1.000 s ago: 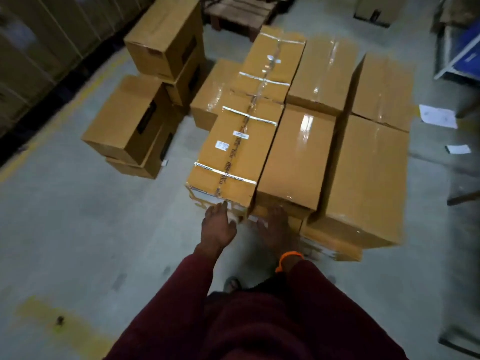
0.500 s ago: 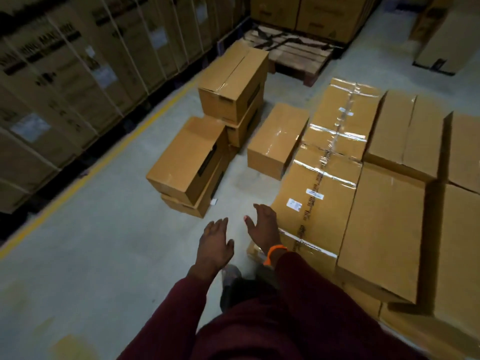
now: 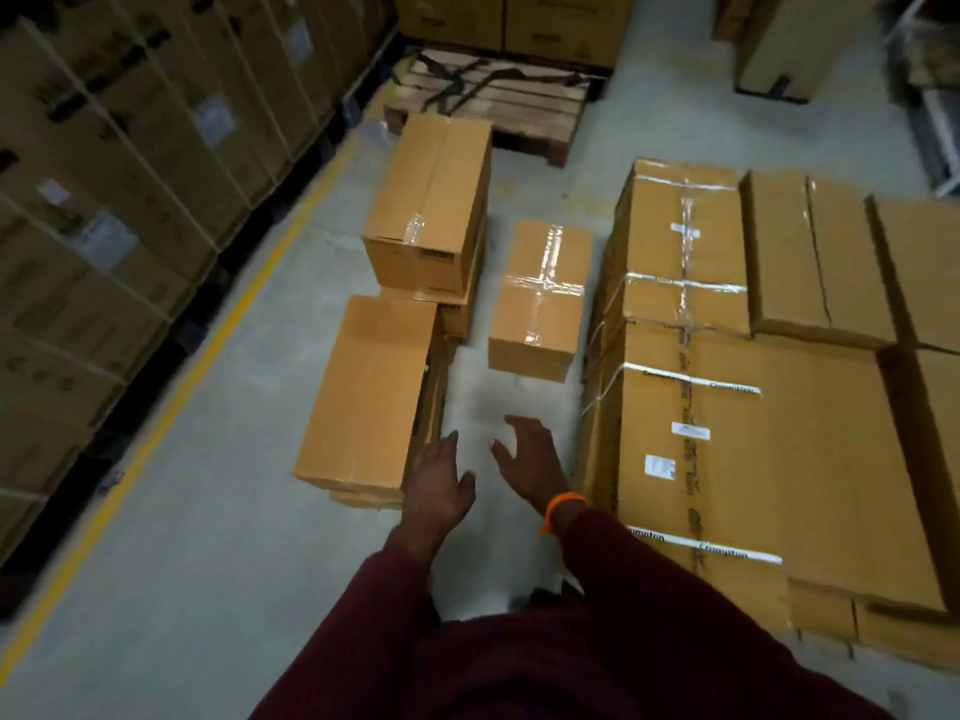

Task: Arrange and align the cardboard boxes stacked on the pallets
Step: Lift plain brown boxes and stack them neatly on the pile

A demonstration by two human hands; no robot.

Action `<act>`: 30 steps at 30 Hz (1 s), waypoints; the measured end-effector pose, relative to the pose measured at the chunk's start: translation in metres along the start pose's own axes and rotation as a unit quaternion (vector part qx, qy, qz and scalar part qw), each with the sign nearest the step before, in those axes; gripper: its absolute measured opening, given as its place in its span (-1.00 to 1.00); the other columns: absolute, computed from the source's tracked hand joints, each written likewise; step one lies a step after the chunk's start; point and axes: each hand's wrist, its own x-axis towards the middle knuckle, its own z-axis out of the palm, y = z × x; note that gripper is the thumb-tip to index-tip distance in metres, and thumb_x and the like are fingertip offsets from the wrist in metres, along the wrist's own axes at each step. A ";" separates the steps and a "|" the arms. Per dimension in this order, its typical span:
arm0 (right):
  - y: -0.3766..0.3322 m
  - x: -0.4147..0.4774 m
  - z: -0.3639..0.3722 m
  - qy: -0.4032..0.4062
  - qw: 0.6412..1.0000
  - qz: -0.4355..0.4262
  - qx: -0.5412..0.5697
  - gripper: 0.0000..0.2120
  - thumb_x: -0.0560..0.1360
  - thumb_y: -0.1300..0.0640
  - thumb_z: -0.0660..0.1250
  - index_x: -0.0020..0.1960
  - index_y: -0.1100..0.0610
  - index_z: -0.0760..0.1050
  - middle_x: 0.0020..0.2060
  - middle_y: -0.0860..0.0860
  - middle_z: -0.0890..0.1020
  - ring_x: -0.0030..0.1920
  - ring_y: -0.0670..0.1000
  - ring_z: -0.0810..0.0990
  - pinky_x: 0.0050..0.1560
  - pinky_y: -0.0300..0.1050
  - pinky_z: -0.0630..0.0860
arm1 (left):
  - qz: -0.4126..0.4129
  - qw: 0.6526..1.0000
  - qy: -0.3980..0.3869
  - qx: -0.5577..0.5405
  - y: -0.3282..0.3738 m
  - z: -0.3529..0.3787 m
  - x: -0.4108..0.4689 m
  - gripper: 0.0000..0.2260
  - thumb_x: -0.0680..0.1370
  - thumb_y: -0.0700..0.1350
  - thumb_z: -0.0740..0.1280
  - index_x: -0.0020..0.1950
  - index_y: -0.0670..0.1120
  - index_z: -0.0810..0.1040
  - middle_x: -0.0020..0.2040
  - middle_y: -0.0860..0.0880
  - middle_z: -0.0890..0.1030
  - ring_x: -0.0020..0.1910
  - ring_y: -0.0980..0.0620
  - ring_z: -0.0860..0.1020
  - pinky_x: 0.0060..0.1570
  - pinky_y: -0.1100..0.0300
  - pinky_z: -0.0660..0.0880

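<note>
A low stack of brown cardboard boxes (image 3: 769, 407) fills the right side, its nearest left box strapped with white tape. A single taped box (image 3: 540, 298) stands alone on the floor ahead of me. To its left are loose boxes: a near one (image 3: 369, 392) lying on another, and a far stack (image 3: 431, 210). My left hand (image 3: 441, 485) and my right hand (image 3: 530, 465) hover over bare floor between the near loose box and the stack, fingers spread and relaxed, holding nothing. An orange band circles my right wrist.
An empty wooden pallet (image 3: 493, 101) lies at the back, with more boxes behind it. A wall of tall cartons (image 3: 119, 163) lines the left, beyond a yellow floor line (image 3: 171, 402). Grey concrete floor (image 3: 208, 563) spreads at lower left.
My hands have come off the front edge of the strapped box on the stack. The view has swung left and forward, so both hands now hang over the floor facing the single taped box.
</note>
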 end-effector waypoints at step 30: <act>0.188 0.534 -0.092 0.032 0.945 0.293 0.144 -0.41 0.55 -0.17 0.38 0.47 0.11 0.44 0.39 0.09 0.53 0.38 0.12 0.50 0.39 0.10 0.45 | 0.015 0.982 -0.187 -0.018 0.135 0.089 0.616 -0.44 0.64 -0.03 0.31 0.60 -0.10 0.23 0.56 -0.07 0.33 0.53 -0.06 0.29 0.46 0.16 0.21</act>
